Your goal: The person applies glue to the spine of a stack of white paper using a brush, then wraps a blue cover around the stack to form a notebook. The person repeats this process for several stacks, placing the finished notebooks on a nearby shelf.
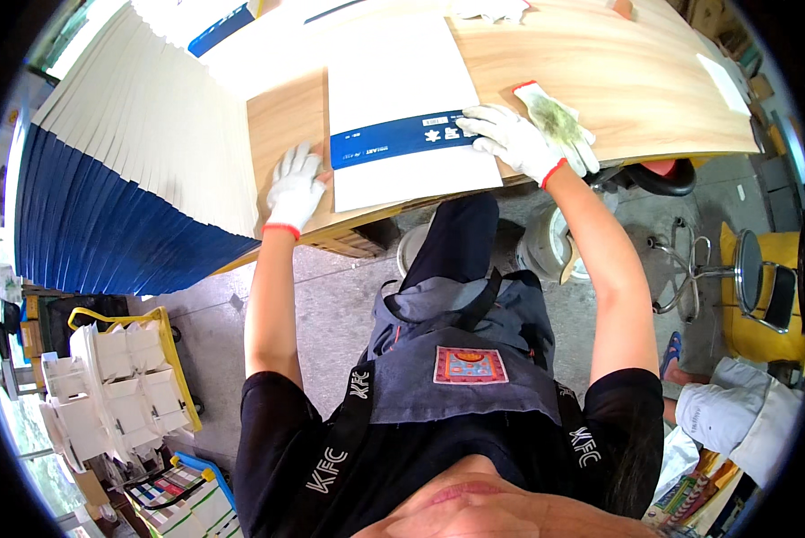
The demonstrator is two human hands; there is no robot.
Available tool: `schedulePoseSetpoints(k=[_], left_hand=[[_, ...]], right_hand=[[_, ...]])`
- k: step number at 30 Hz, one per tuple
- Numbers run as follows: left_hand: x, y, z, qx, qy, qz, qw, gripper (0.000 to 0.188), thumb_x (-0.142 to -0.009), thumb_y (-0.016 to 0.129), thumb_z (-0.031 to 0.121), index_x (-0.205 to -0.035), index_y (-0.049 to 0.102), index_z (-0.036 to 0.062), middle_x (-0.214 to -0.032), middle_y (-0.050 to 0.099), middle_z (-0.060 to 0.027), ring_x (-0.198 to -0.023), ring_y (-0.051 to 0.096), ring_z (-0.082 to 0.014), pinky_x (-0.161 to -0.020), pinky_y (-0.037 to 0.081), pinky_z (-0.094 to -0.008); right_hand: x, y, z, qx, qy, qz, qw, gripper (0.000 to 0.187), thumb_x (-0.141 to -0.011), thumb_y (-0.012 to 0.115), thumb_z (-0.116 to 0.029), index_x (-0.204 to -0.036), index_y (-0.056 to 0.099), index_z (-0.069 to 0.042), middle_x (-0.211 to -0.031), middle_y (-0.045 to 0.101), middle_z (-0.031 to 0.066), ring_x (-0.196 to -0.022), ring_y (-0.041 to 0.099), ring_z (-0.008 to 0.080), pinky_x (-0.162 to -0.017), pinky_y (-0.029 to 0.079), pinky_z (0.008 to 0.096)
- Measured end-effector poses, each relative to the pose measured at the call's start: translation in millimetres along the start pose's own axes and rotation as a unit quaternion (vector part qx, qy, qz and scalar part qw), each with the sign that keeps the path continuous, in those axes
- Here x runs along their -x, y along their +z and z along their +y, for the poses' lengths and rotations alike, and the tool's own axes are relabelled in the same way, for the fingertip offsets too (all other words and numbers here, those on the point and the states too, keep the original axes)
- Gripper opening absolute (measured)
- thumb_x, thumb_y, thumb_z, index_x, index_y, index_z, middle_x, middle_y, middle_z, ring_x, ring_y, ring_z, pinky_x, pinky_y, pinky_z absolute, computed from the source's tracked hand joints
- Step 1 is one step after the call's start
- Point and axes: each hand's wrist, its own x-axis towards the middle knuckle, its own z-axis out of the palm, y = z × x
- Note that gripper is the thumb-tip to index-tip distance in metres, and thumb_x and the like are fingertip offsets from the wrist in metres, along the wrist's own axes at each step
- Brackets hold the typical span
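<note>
A white pad (402, 81) with a blue band (393, 142) across its lower part lies flat on the wooden table, close to the near edge. My left hand (295, 186), in a white knit glove with a red cuff, rests on the tabletop beside the pad's left edge, fingers stretched out. Gloved the same way, my right hand (510, 139) lies over the right end of the blue band, its fingers extended on the surface. Just right of it is a loose work glove (555, 125) with a soiled greenish palm and a red cuff.
A tall, fanned stack of white pads with blue ends (125, 206) lines the table's left side. Beyond the wooden table (600, 63) edge stand a white bucket (546, 242), a swivel stool (752, 269) and a yellow-framed cart (125, 377) of white pieces. Another person's foot (673, 354) shows at right.
</note>
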Motion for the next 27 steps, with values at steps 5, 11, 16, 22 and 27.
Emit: schedulePoseSetpoints(k=[5,11,16,22,27], left_hand=[[38,-39,62,0.678,-0.213,0.063,0.701,0.044,-0.098,0.054,0.024,-0.139,0.047,0.0083,-0.13,0.058,-0.0181,-0.119,0.056,-0.0345,-0.098,0.048,-0.0445],[5,-55,117,0.933,-0.342,0.009,0.109,0.037,-0.103,0.04,0.024,-0.137,0.039,0.0091,-0.135,0.047,-0.0211,-0.13,0.041,-0.0399,-0.101,0.042,-0.0546],[-29,-62,140,0.881,-0.417,0.066,0.214,0.031,-0.103,0.038,0.03,-0.128,0.043,0.013,-0.132,0.046,-0.0154,-0.125,0.042,-0.0361,-0.102,0.037,-0.0608],[-60,-11,139,0.901,-0.382,0.129,0.16,0.023,-0.094,0.051,0.011,-0.117,0.049,0.0083,-0.143,0.044,-0.0153,-0.137,0.039,-0.0368,-0.114,0.031,-0.0592],[-89,-2,135,0.904,-0.396,0.072,0.147,0.02,-0.092,0.053,0.004,-0.111,0.053,0.0083,-0.121,0.059,-0.0152,-0.115,0.057,-0.0366,-0.102,0.046,-0.0609]], right_hand=[[5,6,11,0.012,-0.007,0.014,1.0,0.039,-0.096,0.055,-0.027,-0.134,0.057,-0.016,-0.141,0.052,0.0069,-0.134,0.044,0.0272,-0.112,0.035,0.0407],[3,6,12,0.007,-0.022,0.015,1.0,0.039,-0.097,0.054,-0.027,-0.134,0.056,-0.015,-0.141,0.051,0.0069,-0.133,0.044,0.026,-0.11,0.037,0.0413],[6,8,17,0.031,-0.034,0.032,0.998,0.038,-0.097,0.053,-0.026,-0.132,0.057,-0.014,-0.14,0.052,0.0072,-0.132,0.045,0.0265,-0.109,0.038,0.0413],[8,9,16,0.002,-0.031,0.044,0.999,0.039,-0.097,0.053,-0.027,-0.133,0.058,-0.014,-0.138,0.054,0.0102,-0.129,0.047,0.0285,-0.109,0.037,0.0409],[9,12,20,0.001,-0.037,0.062,0.997,0.038,-0.097,0.052,-0.028,-0.132,0.058,-0.013,-0.137,0.054,0.0105,-0.129,0.047,0.0287,-0.109,0.037,0.0413]])
